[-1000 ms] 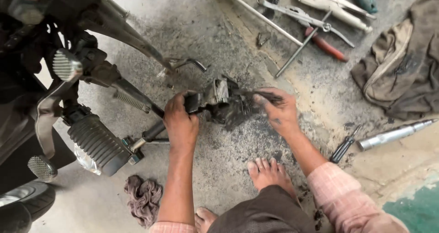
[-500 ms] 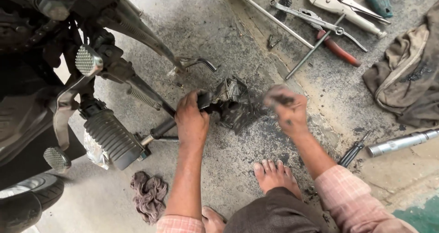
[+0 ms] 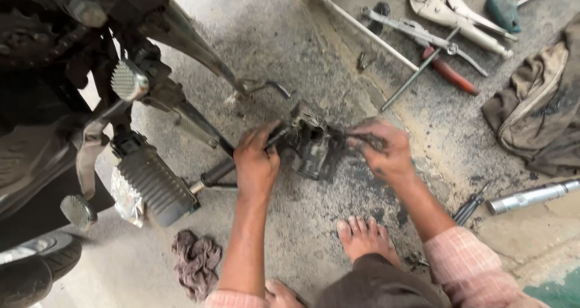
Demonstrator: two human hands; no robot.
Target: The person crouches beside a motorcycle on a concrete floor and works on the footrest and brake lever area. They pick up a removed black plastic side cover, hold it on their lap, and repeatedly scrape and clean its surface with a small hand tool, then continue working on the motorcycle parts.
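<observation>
Greasy, blocky dark metal part, grimy and rough-edged, is sitting low over the stained concrete floor, between both hands. Left hand is closing around its left side, fingers wrapped tight; right hand is pinching a thin dark tool against the part's right side. Motorcycle is looming at left, with a ribbed rubber footpeg and knurled metal pedal just beside the left hand. Bare foot is resting flat below the part. Crumpled rag is lying near the left forearm. Locking pliers, red-handled tool, long steel rod, dirty cloth and shiny metal cylinder are lying well apart at right.
</observation>
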